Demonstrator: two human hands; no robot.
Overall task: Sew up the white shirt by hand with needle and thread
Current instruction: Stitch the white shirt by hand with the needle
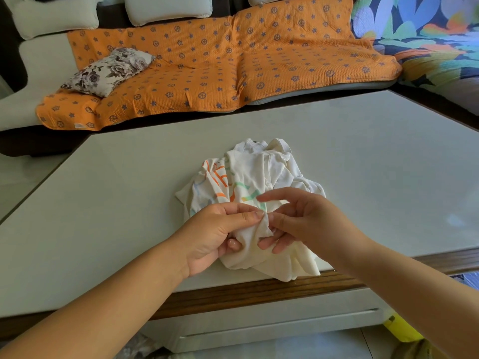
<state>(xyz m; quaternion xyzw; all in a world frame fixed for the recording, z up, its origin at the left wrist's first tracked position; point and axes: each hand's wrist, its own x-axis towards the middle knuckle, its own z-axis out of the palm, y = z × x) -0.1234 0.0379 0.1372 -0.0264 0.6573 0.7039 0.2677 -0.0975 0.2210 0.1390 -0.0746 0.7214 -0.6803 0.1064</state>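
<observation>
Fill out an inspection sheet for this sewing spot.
Surface: pale table with a wooden front edge.
Job's things: white shirt with a coloured print, crumpled and reaching the front edge; a thin sliver, probably the needle, at the pinched fold; thread too fine to see.
Clutter: nothing seen on the table; a yellow object lies on the floor at the lower right.
Grippers: left hand pinches a fold of the shirt; right hand has its fingers at the same fold, grip unclear.
Cables: nothing seen.
Surroundings: sofa with an orange cover, a flowered cushion and a leaf-pattern blanket.

Crumpled white shirt (261,172) on pale table (129,193)
</observation>
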